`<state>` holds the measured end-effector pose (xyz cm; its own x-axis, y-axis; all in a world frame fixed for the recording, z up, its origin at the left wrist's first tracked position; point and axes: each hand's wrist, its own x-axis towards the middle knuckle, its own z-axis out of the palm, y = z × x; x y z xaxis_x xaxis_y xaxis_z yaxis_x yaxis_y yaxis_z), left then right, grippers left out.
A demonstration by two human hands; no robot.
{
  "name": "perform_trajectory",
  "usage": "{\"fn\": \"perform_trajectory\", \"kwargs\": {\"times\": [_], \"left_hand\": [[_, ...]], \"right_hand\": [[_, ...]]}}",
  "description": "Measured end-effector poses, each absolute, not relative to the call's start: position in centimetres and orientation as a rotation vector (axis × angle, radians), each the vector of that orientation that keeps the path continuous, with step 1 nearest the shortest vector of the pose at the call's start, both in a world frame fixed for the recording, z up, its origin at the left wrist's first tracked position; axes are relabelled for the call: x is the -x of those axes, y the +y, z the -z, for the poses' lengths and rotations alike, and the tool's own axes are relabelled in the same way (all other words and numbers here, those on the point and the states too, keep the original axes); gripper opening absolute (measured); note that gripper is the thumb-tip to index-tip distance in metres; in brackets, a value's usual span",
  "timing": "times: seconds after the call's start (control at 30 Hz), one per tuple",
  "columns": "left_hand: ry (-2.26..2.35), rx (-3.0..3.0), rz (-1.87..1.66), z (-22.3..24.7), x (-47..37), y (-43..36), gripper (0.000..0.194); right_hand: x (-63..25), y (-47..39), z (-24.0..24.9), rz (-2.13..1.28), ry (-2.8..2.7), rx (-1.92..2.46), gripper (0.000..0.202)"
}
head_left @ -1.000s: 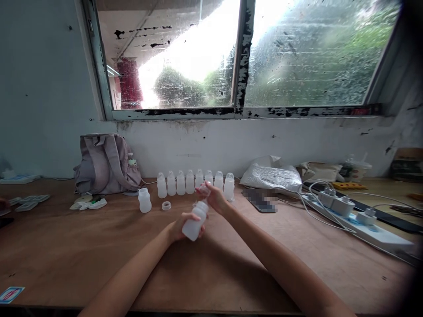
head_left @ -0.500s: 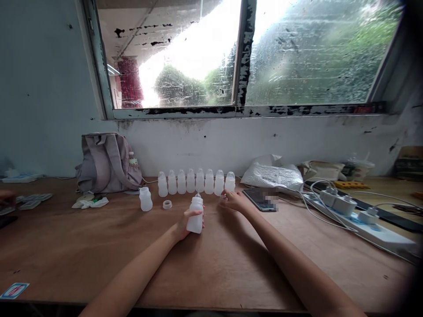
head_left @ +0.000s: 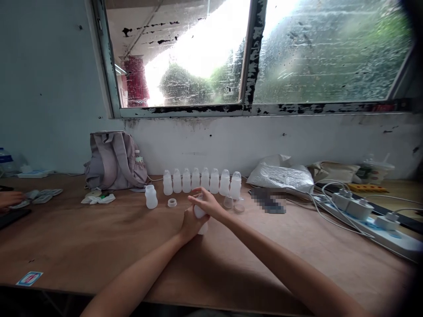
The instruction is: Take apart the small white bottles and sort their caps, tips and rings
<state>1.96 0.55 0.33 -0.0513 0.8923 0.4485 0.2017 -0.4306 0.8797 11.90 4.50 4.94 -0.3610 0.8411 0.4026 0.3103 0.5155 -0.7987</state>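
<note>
My left hand (head_left: 191, 224) is wrapped round a frosted white bottle (head_left: 202, 228) near the middle of the table. Over the top of that bottle my right hand (head_left: 205, 203) is closed, hiding its upper end. Behind stands a row of several capped white bottles (head_left: 187, 179). An open bottle without a top (head_left: 151, 197) is upright to the left, with a pale ring (head_left: 172, 202) beside it. Right of my hands lie a clear cap (head_left: 228, 202) and another ring (head_left: 239, 208).
A grey backpack (head_left: 115, 163) leans on the wall. Crumpled tissue (head_left: 98, 199) lies before it. To the right are a phone (head_left: 267, 201), a silvery bag (head_left: 280, 176) and a power strip (head_left: 380, 224) with cables. Another person's hand (head_left: 11, 199) is at the far left.
My right hand has moved left from beside the row onto the top of the held bottle. The clear cap and ring it covered now show. The view has shifted slightly.
</note>
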Motion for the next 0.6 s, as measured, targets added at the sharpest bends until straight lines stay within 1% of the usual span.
{"fn": "perform_trajectory", "kwargs": {"times": [0.07,0.17,0.3,0.47,0.6], "left_hand": [[1.175,-1.613,-1.481,-0.3,-1.6,0.7,0.024],[1.187,-1.542,-1.408,0.0,-1.1,1.3,0.012],[1.114,-1.448,-1.408,0.1,-0.9,1.7,0.009],[0.972,-1.326,-1.245,-0.1,-1.2,1.4,0.003],[0.886,-1.239,-1.139,0.0,-1.1,1.4,0.007]], "right_hand": [[-10.3,4.8,-4.5,-0.824,-1.844,0.977,0.029],[-9.3,5.9,-3.7,-1.002,-1.766,0.949,0.019],[-9.5,6.5,-3.2,-1.216,-1.689,0.854,0.016],[-10.1,6.0,-3.2,-1.356,-1.597,0.805,0.014],[-10.3,5.9,-2.8,-1.403,-1.535,0.758,0.011]]}}
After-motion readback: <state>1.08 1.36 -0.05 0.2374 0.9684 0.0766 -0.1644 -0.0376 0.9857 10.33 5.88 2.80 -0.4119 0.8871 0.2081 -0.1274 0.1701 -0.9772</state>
